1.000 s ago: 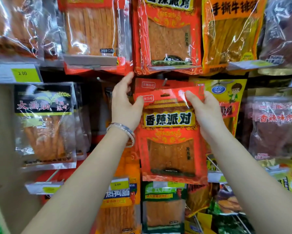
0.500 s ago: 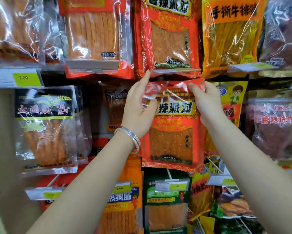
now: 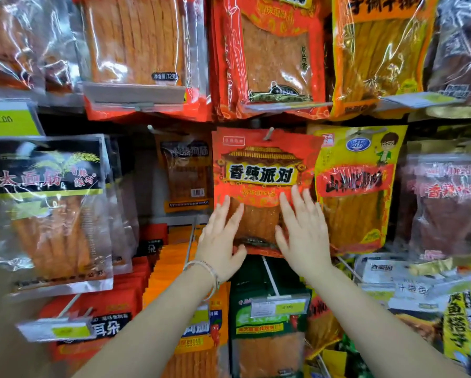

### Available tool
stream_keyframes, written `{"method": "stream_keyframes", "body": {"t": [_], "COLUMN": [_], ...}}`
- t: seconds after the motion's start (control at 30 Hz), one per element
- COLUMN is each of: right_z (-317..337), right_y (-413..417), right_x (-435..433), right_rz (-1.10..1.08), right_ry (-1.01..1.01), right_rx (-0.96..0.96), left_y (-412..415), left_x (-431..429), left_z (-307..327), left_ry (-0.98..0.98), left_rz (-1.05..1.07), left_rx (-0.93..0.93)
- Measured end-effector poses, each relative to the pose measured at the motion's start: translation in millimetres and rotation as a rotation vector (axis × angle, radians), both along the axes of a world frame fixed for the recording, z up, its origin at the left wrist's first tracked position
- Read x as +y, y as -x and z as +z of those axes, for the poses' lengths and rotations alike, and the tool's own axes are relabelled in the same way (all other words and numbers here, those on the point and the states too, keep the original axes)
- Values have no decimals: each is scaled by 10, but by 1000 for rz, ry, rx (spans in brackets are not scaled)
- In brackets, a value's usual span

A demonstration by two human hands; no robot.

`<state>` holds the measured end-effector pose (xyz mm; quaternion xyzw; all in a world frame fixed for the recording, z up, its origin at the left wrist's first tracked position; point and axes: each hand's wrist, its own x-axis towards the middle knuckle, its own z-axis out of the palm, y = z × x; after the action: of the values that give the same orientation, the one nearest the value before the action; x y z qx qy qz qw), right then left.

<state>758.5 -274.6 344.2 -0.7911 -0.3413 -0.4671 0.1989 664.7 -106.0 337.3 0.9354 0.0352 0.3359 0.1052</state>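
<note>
Stock: I see red snack packet (image 3: 264, 170) hung on peg (image 3: 270, 133) | left grip (image 3: 220, 241): flat, fingers straight, against its lower front | right grip (image 3: 305, 236): same, clasping nothing

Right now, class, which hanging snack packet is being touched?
The red packet in the middle, left of the yellow packet; fingers lie flat on its lower half, the others hang untouched.
</note>
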Motion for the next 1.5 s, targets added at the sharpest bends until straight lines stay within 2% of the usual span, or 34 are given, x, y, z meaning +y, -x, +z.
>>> {"method": "stream_keyframes", "body": {"t": [0.17,0.47,0.57,0.7,0.83,0.93,1.0,1.17,1.23,1.33,1.4,1.5], "right_z": [69,457,548,390,-176,-866,-1408,-2747,-3174,-3596,-3760,-3893], "right_y": [-220,-395,-252,164,709,1262,1705,2867,3275,3775,4010,4234], "right_x": [224,428,329,-23,-494,-844,-1056,-1508,-1694,-1936,-2038,-1961], "right_rz": [-36,-50,45,219,407,481,499,420,344,268,258,297], "right_ry": [125,407,336,51,-131,-105,-67,150,304,680,899,1153], "right_rx": [155,557,653,654,792,985,1152,1672,1838,1931,1939,1853], "left_y": [-266,-438,-321,151,982,1687,2191,3642,4190,4982,5454,5953], "left_x": [154,251,147,-125,-574,-846,-1041,-1734,-2058,-2403,-2477,-2353], "left_z": [56,422,489,389,-9,-664,-1262,-2638,-2974,-3332,-3485,-3572], "left_ry": [5,32,129,285,539,721,871,1238,1343,1501,1520,1564], "left_rz": [70,190,119,64,-96,-18,116,428,494,728,805,991], "left_rx": [182,461,442,186,-9,65,215,764,900,929,970,824]}}
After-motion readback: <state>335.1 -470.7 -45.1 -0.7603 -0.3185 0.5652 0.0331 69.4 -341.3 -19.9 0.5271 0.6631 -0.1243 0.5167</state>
